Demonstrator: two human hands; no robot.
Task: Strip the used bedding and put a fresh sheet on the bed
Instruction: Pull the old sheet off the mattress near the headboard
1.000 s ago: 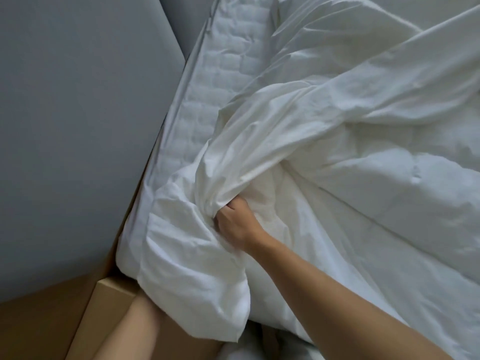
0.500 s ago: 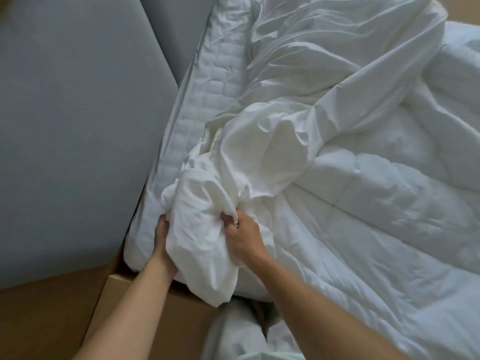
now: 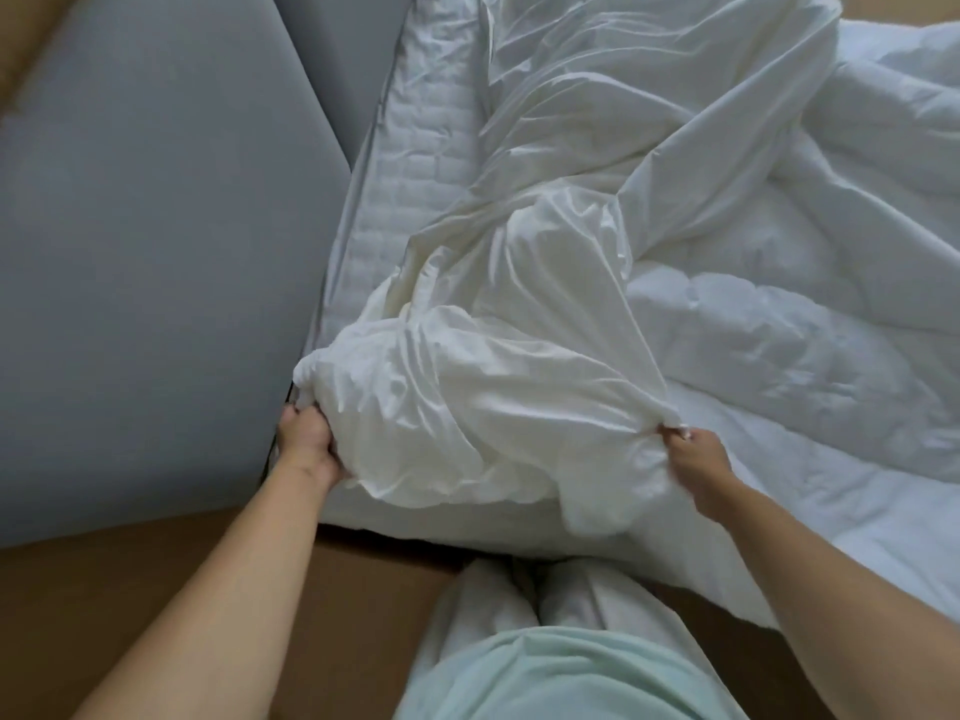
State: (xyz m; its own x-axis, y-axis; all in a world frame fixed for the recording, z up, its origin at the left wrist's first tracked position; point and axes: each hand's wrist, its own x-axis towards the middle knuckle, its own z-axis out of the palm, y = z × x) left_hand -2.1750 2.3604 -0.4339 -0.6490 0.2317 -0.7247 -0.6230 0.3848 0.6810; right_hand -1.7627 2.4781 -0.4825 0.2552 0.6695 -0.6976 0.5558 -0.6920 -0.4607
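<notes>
A crumpled white sheet [image 3: 519,366] lies bunched over the near corner of the bed and runs back across it in long folds. My left hand [image 3: 306,441] grips the sheet's left end beside the grey headboard panel. My right hand [image 3: 693,459] pinches its right end, and the cloth is stretched between the two hands. Under the sheet, a strip of quilted white mattress [image 3: 415,163] shows bare along the left edge. A puffy white duvet [image 3: 779,356] covers the right half of the bed.
A grey padded panel [image 3: 156,252] stands close along the bed's left side. Brown wooden bed frame [image 3: 363,558] and floor lie below the mattress corner. My legs in white trousers [image 3: 519,605] press against the bed's edge.
My left hand came up and took hold of the sheet. The hands then moved apart, the right one sliding right, and the bunched cloth spread out between them.
</notes>
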